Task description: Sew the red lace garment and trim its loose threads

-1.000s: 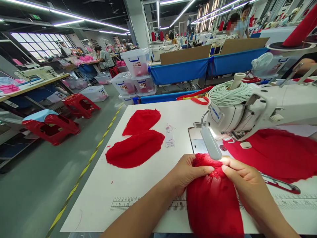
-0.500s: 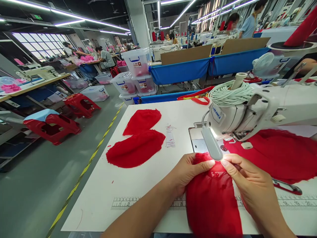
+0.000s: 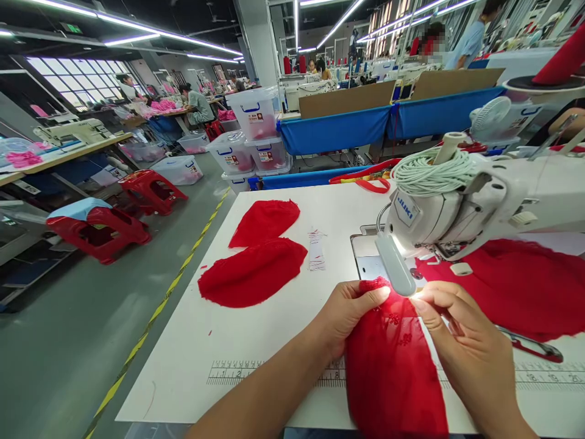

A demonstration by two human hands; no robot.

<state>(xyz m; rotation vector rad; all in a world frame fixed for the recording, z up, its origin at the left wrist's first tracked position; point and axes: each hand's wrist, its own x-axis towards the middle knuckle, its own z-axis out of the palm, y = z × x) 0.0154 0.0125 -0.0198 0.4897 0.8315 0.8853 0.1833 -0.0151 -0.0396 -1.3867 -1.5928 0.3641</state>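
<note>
A piece of sheer red fabric (image 3: 395, 372) with a lace-like top edge hangs from both hands over the table's front edge. My left hand (image 3: 350, 314) pinches its upper left edge between thumb and fingers. At the upper right corner, my right hand (image 3: 461, 335) is closed in a pinch on the same fabric. Both hands are just in front of the sewing machine (image 3: 439, 213), below its lit grey lamp (image 3: 395, 266). The lamp hides part of the fabric's top edge and the needle area.
Two red fabric pieces (image 3: 253, 274) lie on the white table (image 3: 183, 372) at left, near a small marked strip (image 3: 317, 250). More red fabric (image 3: 516, 286) spreads under the machine arm, with thread snips (image 3: 532, 344) beside it. A printed ruler (image 3: 237, 372) runs along the front.
The camera view has shifted slightly. My left hand's thumb has slid a little left, away from the right hand, and the fabric's top between them lies flatter. Both hands keep their pinch.
</note>
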